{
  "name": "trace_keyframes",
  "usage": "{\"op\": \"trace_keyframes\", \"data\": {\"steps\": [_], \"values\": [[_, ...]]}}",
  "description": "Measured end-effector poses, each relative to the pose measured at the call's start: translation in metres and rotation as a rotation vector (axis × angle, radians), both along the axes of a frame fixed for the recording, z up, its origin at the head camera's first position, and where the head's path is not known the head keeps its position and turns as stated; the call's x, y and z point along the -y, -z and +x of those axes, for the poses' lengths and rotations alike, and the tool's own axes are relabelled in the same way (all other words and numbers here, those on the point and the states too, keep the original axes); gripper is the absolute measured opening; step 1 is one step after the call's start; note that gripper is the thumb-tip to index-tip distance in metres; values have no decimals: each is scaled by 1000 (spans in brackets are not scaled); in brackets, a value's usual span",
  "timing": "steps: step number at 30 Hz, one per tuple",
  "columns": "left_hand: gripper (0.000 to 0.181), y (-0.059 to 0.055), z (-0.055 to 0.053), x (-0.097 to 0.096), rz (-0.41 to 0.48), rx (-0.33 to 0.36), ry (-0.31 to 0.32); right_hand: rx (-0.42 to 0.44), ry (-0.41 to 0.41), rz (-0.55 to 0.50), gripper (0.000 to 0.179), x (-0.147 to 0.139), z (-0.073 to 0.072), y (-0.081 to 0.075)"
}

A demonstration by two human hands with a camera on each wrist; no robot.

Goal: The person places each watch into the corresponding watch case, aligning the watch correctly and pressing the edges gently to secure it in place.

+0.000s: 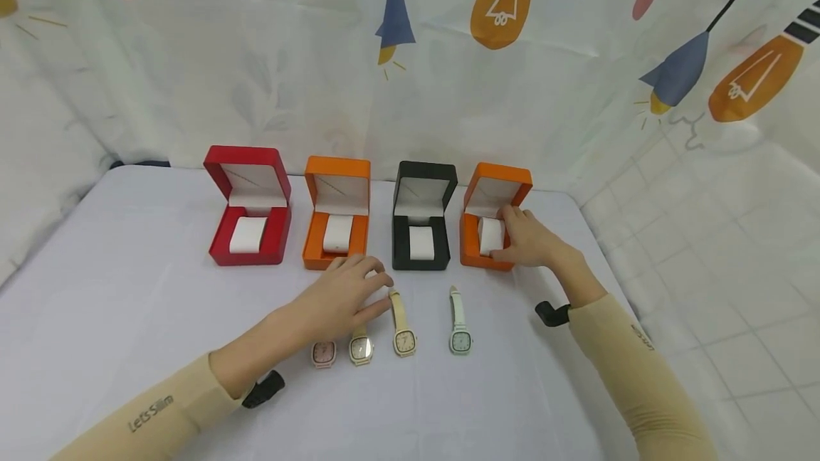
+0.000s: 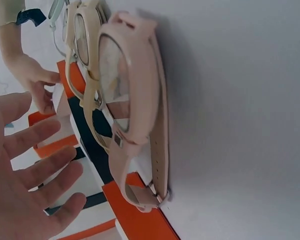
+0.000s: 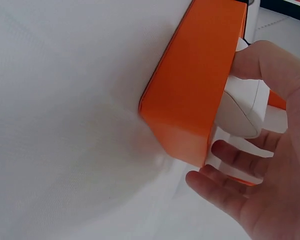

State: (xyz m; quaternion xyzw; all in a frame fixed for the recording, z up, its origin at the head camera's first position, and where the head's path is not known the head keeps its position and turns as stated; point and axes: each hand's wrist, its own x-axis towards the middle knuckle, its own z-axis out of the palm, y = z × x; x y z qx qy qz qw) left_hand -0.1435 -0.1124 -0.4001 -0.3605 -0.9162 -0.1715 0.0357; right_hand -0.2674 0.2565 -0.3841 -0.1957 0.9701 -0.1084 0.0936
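Observation:
My right hand (image 1: 528, 239) is at the right orange watch box (image 1: 472, 233), thumb at the front and fingers at the back of its white cushion (image 1: 491, 235). In the right wrist view the thumb presses against the cushion (image 3: 244, 107), which stands above the box's rim. My left hand (image 1: 342, 295) hovers over the watches with fingers spread, holding nothing. Below it lie a pink watch (image 1: 323, 353), a cream watch (image 1: 361, 349) and a yellow watch (image 1: 404, 341), the first two partly hidden. A mint-green watch (image 1: 460, 341) lies to their right.
Left of the right orange box stand a black watch box (image 1: 401, 240), another orange box (image 1: 314, 239) and a red box (image 1: 221, 242), all with lids up and white cushions inside. They sit on a white-covered table (image 1: 128, 269) before a patterned curtain (image 1: 288, 55).

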Motion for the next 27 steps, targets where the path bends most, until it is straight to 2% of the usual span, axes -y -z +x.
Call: {"op": "trace_keyframes", "data": {"steps": [9, 16, 20, 27], "values": [[32, -1, 7, -10, -2, 36, 68, -28, -2, -22, 69, -1, 5, -2], [32, 1, 10, -17, -17, 67, 84, -101, -43, -39, 59, -2, 7, 1], [31, 3, 11, -20, -16, 81, 99, -89, -43, -36, 63, -3, 8, 3], [31, 4, 11, -24, -18, 76, 108, -29, 9, -1, 73, 1, 2, 2]]}}
